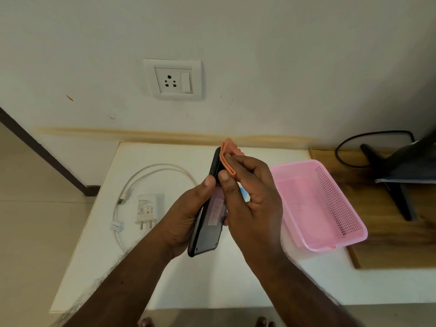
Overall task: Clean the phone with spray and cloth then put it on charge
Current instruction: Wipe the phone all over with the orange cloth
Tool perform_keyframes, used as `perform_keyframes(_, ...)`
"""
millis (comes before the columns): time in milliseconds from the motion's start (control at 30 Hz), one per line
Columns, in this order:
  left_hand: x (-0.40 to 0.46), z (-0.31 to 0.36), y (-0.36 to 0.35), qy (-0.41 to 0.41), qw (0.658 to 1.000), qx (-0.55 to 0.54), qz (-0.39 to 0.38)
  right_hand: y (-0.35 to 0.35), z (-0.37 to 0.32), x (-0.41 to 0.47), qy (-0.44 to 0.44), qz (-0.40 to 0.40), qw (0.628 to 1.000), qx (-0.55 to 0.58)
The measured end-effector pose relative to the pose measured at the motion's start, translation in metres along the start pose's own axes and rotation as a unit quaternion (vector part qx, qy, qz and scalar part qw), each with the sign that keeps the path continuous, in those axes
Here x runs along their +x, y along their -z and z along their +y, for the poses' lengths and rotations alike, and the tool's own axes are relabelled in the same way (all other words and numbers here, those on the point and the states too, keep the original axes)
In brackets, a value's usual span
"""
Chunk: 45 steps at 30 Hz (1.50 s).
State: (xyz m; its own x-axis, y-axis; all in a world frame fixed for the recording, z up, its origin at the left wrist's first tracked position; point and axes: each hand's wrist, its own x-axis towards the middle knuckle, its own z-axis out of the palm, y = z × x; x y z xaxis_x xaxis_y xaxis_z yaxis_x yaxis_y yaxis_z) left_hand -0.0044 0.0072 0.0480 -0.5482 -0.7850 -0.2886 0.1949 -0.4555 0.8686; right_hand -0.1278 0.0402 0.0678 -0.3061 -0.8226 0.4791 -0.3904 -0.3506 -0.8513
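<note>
Holding the phone (207, 223) up off the tabletop (179, 284), my left hand (186, 215) has its grip clenched around the lower half of the dark case, thumb over the near edge. The phone's long axis runs from low and near me up and away toward the wall, tilted a little to the right, so its top end sits just under the cloth. My right hand (250, 197) pinches the folded orange cloth (227, 153) against that top end, grip closed on the fabric, touching the phone's upper right edge.

I judge the wiping is under way and the charging step has not begun. What the next move turns on is the charger: the white adapter (146, 208) and its looped cable (146, 171) lie flat on the tabletop to the left of the phone, nearer my left hand, which is busy. The wall socket (173, 80) is above them, straight ahead. The pink basket (318, 204) sits just right of my right hand. I cannot make out a spray bottle with any certainty.
</note>
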Motion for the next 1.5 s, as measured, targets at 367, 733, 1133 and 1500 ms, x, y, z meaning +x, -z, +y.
perform_keyframes(367,0.000,0.001,0.001,0.026,0.977,-0.204,-0.061,-0.004,0.011,-0.002,0.095,-0.059,0.990,-0.084)
perform_keyframes(733,0.010,0.002,0.010,-0.010,0.991,-0.134,-0.024,0.012,0.006,0.009,-0.076,0.012,0.992,0.095)
perform_keyframes(1133,0.011,-0.015,0.009,0.035,0.993,-0.097,-0.053,0.014,0.029,0.007,0.064,-0.035,0.989,-0.126)
perform_keyframes(1500,0.007,-0.001,0.020,-0.018,0.988,-0.150,-0.020,0.003,0.024,-0.003,0.076,-0.119,0.976,-0.168)
